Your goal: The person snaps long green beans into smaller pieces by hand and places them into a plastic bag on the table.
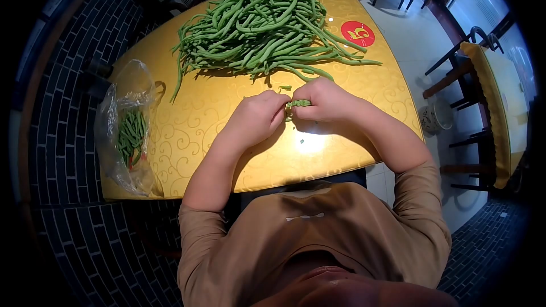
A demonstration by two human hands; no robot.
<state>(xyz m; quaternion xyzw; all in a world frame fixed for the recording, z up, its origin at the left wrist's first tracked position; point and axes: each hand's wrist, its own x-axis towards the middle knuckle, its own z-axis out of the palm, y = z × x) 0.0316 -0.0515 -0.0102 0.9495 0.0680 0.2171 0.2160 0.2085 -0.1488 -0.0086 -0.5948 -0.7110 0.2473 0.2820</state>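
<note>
Both of my hands meet over the golden table (187,153), just in front of a large heap of long green beans (256,31). My left hand (261,115) is closed, its fingertips pinching one end of a short green bean bundle (300,103). My right hand (321,100) is closed around the other end of it. Small bean bits (285,87) lie between the heap and my hands. At the table's left edge, a clear plastic bag (108,128) holds short cut bean pieces (132,131).
A round red sticker (358,33) is on the table right of the heap. Beyond the right edge stand a waste basket (437,116), another table (503,108) and dark chairs. A dark brick wall (62,136) runs along the left.
</note>
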